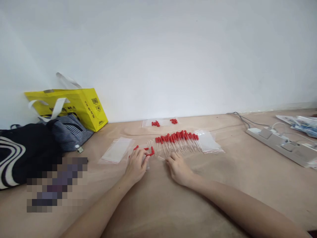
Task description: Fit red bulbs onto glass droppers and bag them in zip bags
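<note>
Left hand point(136, 165): reaching in from the lower left, palm facing down, fingers curling forward over red pieces point(152, 151), thumb lying near them at a narrow gap (whether gripping or merely touching, not showing).
Right hand point(178, 169): reaching in from the lower right, back facing up, resting low over the tabletop point(235, 205); fingertips drawing close together at the end of a white stick point(161, 158), firmness of hold not showing.
Red-headed sticks point(177, 135): lying side by side in a long row just beyond the right hand, heads pointing toward the wall point(173, 59).
Left clear bags point(117, 150): lying flat, just left of the left hand.
Right clear bag point(210, 142): lying at the right end of the row.
Far clear bag point(163, 123): lying beyond the row, close to the wall edge, with red clusters point(156, 124) showing.
Left limit: striped bag point(71, 134), black bag point(42, 145) and yellow bag point(88, 109) bounding movement, standing well apart from the left hand.
Right limit: power strip point(277, 144) running along the side, with open tabletop stretching between it and the right hand.
</note>
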{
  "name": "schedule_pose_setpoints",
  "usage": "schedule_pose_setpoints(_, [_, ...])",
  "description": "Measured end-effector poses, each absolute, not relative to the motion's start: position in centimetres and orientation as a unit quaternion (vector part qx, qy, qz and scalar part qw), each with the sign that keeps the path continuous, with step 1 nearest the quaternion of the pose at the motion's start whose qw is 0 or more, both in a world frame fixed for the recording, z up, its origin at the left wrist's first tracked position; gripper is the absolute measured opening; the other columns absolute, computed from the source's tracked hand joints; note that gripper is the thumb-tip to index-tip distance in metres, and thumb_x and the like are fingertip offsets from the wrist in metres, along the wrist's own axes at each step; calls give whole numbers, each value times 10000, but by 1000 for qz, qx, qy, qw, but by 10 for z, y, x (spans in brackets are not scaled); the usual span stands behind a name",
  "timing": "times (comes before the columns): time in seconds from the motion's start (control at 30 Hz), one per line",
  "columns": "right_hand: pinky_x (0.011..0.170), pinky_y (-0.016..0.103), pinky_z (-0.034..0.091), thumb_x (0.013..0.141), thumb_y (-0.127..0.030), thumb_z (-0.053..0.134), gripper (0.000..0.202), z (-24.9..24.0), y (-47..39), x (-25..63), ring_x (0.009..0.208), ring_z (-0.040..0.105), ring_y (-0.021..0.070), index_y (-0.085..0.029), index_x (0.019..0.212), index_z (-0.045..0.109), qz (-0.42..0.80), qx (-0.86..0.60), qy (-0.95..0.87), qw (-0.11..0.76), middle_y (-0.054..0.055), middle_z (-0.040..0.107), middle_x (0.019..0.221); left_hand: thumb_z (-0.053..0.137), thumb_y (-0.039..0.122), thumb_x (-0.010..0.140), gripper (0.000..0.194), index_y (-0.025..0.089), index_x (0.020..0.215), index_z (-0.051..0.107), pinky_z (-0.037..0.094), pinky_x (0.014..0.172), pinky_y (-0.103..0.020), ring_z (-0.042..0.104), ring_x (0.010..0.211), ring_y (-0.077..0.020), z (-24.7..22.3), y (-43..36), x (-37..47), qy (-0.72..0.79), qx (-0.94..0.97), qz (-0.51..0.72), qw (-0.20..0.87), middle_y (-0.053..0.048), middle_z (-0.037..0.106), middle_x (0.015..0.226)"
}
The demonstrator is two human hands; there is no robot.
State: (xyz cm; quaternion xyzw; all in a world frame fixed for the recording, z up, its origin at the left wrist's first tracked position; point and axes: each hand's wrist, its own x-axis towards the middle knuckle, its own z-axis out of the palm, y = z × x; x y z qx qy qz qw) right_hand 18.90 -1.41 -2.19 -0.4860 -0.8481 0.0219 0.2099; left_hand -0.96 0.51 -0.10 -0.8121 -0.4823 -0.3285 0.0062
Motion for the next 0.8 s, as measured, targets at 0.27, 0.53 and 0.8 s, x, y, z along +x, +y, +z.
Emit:
schedule_pose_setpoints(0.27, [683, 290, 305, 872, -150, 322, 204, -27, -9, 216, 773, 485, 160, -165, 842, 523, 47, -464, -830, 307, 55, 546, 820, 373, 215, 833, 197, 172, 973, 506, 427, 759, -332, 568, 885, -186, -17, -3, 10, -442, -825, -346, -73, -64, 618, 952])
schedule_pose_setpoints(0.53, [666, 288, 234, 870, -157, 347, 207, -21, -14, 203, 726, 507, 137, -186, 873, 552, 25, -454, -839, 299, 21, 600, 801, 387, 225, 840, 210, 194, 938, 571, 432, 733, -322, 597, 853, -180, -13, -4, 10, -453, -817, -347, -84, -39, 658, 906])
schedule_pose_setpoints(0.8, [662, 285, 238, 865, -168, 356, 196, -23, -16, 202, 690, 504, 132, -170, 845, 552, 0, -467, -812, 350, 28, 610, 794, 417, 226, 823, 186, 182, 922, 568, 434, 713, -318, 598, 811, -180, -11, -6, 12, -456, -810, -362, -76, -46, 654, 884])
